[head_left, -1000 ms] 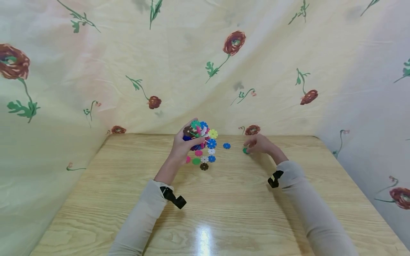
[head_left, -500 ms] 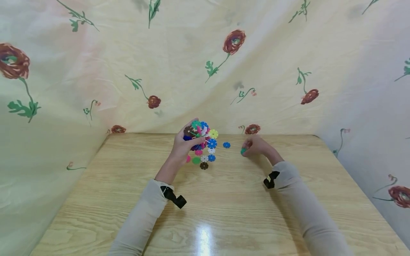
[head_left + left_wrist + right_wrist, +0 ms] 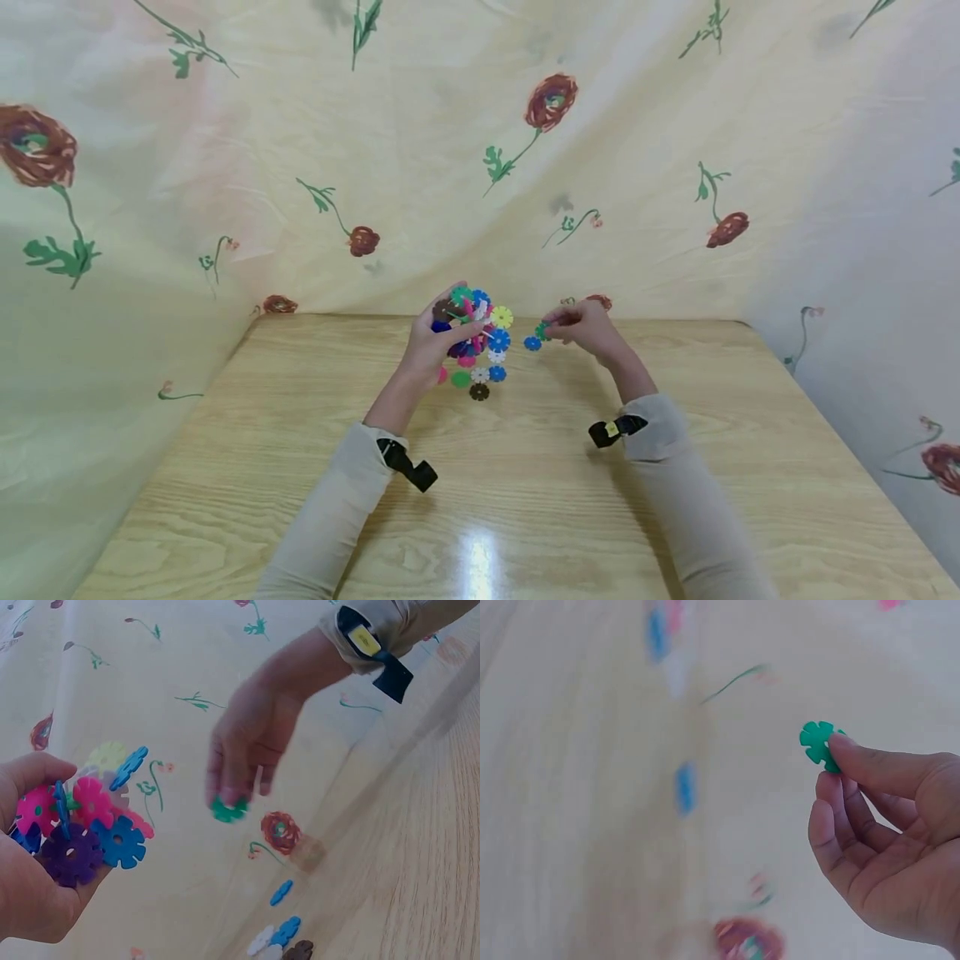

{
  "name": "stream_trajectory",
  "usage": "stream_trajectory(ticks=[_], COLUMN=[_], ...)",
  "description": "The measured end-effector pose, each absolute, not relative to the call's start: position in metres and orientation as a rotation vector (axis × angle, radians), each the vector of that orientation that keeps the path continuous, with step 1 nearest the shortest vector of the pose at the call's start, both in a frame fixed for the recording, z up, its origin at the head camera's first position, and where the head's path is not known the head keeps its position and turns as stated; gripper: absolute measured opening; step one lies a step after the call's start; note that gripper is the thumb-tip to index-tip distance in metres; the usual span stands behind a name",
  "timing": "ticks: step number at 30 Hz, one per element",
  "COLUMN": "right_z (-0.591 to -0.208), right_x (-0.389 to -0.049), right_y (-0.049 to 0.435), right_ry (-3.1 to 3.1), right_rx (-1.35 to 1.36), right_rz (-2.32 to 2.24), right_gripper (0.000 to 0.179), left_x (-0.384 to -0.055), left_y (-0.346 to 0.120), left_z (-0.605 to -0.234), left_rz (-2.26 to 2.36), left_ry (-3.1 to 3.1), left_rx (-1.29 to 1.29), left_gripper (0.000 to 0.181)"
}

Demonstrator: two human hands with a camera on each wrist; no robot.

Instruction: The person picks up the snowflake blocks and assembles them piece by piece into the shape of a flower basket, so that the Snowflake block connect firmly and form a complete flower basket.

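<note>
My left hand (image 3: 429, 340) holds a cluster of interlocking flower-shaped discs (image 3: 71, 851) above the table, thumb across its front. Purple, blue, pink, green, brown, white and yellow discs are slotted together at different angles. Part of the cluster is hidden by the palm. To its right, my right hand (image 3: 588, 327) pinches one green notched disc (image 3: 817, 745) between thumb and fingertips, raised off the table. The green disc and the cluster are apart, with a small gap between them in the head view.
A loose blue disc (image 3: 532, 343) lies on the wooden table (image 3: 525, 500) below the right hand. Several more discs, among them a brown disc (image 3: 479, 392) and a green disc (image 3: 461, 380), lie under the left hand. Flowered cloth (image 3: 450, 167) hangs behind the table.
My right hand has picked the green disc up from the table and carried it left and upward, toward the cluster. The left hand and its cluster have stayed nearly still.
</note>
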State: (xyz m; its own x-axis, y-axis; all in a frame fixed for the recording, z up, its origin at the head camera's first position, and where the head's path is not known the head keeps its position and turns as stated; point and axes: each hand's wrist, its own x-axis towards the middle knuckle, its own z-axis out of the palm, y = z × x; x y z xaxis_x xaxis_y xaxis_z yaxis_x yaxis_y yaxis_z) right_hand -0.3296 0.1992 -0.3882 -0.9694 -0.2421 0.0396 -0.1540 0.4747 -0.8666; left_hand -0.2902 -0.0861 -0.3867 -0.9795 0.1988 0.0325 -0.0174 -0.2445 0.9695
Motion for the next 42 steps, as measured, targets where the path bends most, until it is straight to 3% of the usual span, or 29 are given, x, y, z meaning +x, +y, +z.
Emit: stream_trajectory(ticks=[7, 13, 42], right_z=[-0.354, -0.346, -0.353], right_x=[-0.301, -0.288, -0.281], right_y=[0.162, 0.141, 0.117], right_ry=[2.498, 2.466, 2.735], right_rx=[-0.475, -0.630, -0.836], right_rz=[-1.942, -2.116, -1.967], right_gripper=[0.024, 0.024, 0.014], left_x=[-0.288, -0.286, -0.284], left_y=[-0.086, -0.085, -0.086], left_z=[-0.387, -0.386, -0.387], left_rz=[2.329, 2.295, 2.259], left_ry=[1.844, 1.856, 1.922], left_rx=[0.254, 0.283, 0.323], left_gripper=[0.069, 0.067, 0.066])
